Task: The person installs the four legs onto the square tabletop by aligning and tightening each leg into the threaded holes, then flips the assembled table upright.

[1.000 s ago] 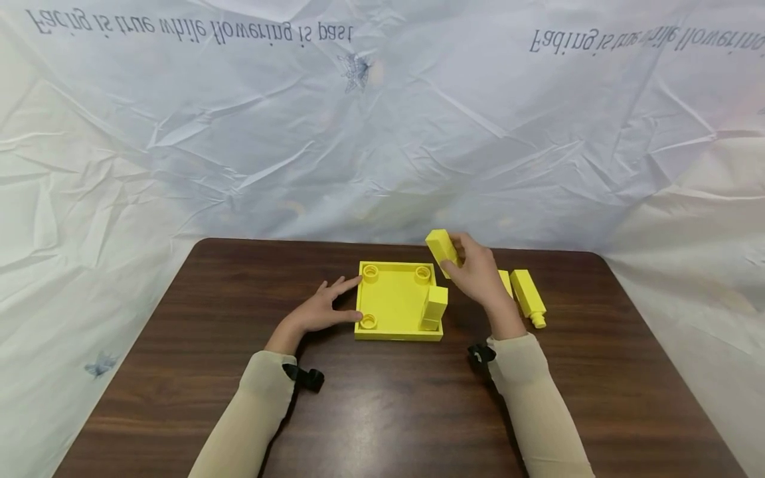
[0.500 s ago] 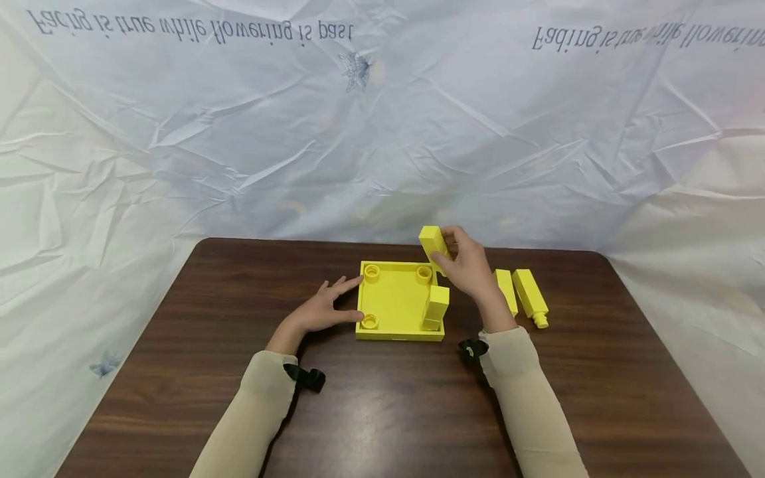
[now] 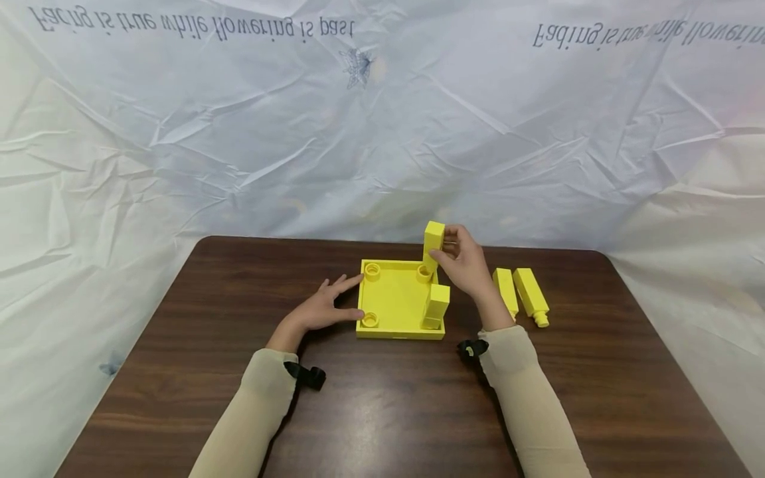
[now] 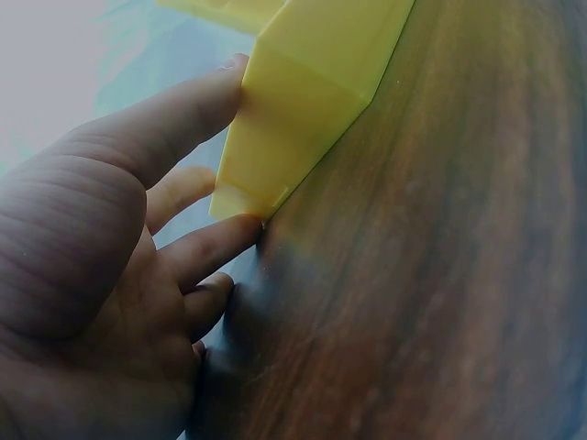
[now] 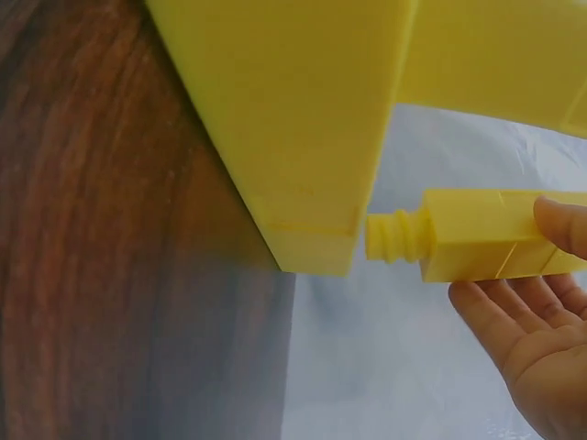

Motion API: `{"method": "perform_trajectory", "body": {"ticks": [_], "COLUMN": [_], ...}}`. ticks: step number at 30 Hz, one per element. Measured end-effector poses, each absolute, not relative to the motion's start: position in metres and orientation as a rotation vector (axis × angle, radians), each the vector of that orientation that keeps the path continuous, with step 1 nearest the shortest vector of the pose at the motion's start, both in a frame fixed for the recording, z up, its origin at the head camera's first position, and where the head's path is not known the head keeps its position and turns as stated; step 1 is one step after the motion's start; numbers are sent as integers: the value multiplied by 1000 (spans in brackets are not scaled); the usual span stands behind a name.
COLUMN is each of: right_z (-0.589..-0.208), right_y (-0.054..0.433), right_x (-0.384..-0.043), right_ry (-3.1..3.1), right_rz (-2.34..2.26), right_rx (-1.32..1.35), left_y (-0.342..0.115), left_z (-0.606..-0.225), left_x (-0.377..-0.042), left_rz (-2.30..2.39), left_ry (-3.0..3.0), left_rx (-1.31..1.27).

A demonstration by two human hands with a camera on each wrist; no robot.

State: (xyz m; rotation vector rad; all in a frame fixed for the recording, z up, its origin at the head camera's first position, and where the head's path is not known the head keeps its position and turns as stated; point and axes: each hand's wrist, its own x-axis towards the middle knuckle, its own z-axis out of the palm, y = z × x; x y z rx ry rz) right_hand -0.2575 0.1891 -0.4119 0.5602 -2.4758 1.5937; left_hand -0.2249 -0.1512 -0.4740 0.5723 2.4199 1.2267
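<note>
A shallow yellow square toy tabletop lies with its raised rim and round corner sockets upward. One yellow leg stands upright in its near right corner. My left hand has its fingers spread, thumb and fingertips touching the left rim; the left wrist view shows them against the tabletop's side. My right hand pinches a second leg upright over the far right socket. In the right wrist view the held leg's threaded end points toward the tabletop; whether it touches the socket is hard to tell.
Two more yellow legs, a nearer one and a farther one, lie side by side on the dark wooden table, right of my right hand. A white printed sheet hangs behind the table.
My right hand has moved left from beside the loose legs to the far right corner. The leg it holds has gone from tilted to upright. My left hand has stayed at the rim.
</note>
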Motion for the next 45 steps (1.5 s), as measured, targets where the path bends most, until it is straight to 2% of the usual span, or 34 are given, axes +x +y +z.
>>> {"method": "perform_trajectory", "body": {"ticks": [27,45], "right_z": [-425,-430], "right_y": [190,189], "right_x": [-270,-275], "right_ry": [-2462,-2528], "right_rz": [1803,1777], "right_rx": [516,496], "left_y": [-153,-157], "left_z": [-472,-475], "left_x": [-235,-241], "left_rz": [1218,1211], "left_ry": [2405,2397], "left_rx": [599,591]}}
